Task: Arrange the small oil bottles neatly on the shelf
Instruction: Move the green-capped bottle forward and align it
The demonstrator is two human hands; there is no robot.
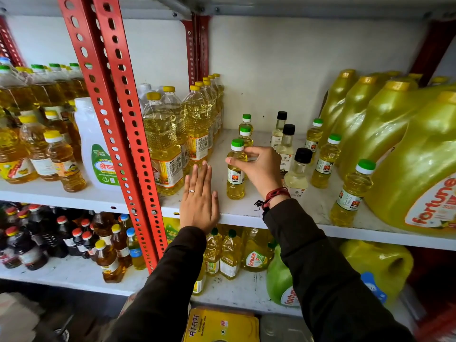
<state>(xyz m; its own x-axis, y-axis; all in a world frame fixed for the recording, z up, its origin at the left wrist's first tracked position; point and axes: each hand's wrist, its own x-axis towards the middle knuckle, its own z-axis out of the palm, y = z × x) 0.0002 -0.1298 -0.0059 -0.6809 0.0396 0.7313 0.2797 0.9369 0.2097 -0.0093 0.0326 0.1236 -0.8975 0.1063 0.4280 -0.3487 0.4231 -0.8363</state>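
Note:
My right hand [260,169] grips a small green-capped oil bottle [235,180] that stands upright near the front of the white shelf [243,214]. Two more green-capped small bottles [245,134] line up straight behind it. Three black-capped clear bottles [296,174] stand just right of my hand, partly hidden by it. Further right, three green-capped small bottles [351,193] run in a diagonal row toward the back. My left hand [199,198] lies flat on the shelf, fingers together, left of the held bottle and holding nothing.
Tall yellow-capped oil bottles [162,144] crowd the shelf's left side by the red slotted upright [116,102]. Big yellow Fortune jugs [414,164] fill the right. The lower shelf [74,275] carries dark and yellow bottles; a yellow tin [222,325] sits below.

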